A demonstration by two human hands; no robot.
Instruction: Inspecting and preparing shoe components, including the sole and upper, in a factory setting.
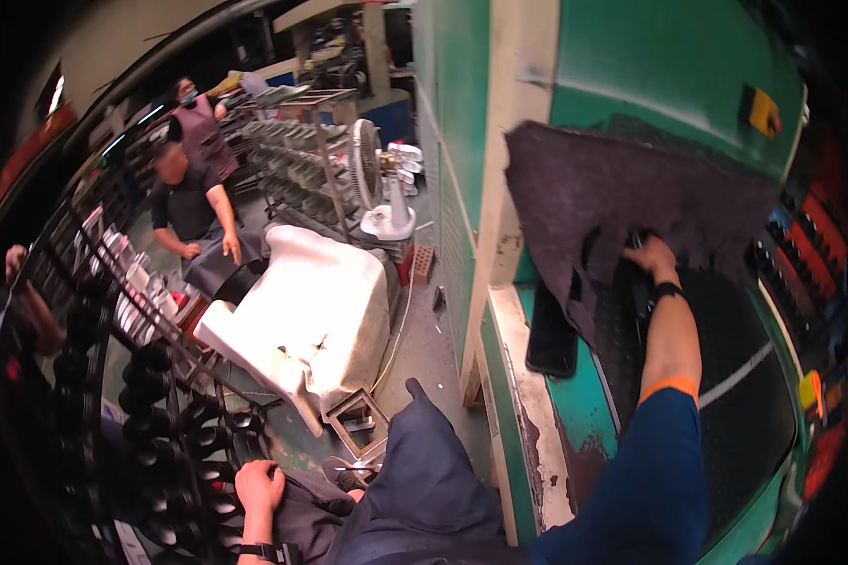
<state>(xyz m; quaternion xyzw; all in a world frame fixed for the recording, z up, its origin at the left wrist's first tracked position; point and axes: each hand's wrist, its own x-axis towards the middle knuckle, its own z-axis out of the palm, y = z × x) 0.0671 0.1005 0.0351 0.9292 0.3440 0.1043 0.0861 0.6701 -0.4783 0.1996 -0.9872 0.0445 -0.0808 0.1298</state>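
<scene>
My right hand (pixel 652 255) reaches to the mouth of a green machine (pixel 669 71), at the torn lower edge of a dark brown hanging flap (pixel 622 184). Its fingers are curled around something dark, which the flap and shadow partly hide. Beneath that arm runs a black conveyor belt (pixel 740 414). A flat black slab with rounded corners (pixel 551 331), like a phone, lies left of the belt, partly under the flap. My left hand (pixel 260 486) rests low on dark cloth by my leg, fingers loosely bent, holding nothing that I can see.
A large pale-covered bulk (pixel 320 292) stands left of the machine, a white fan (pixel 366 169) behind it. Racks with dark, shoe-shaped pieces (pixel 151 405) fill the left. Two people (pixel 193 212) are at the back left. A metal frame (pixel 356 424) sits on the floor.
</scene>
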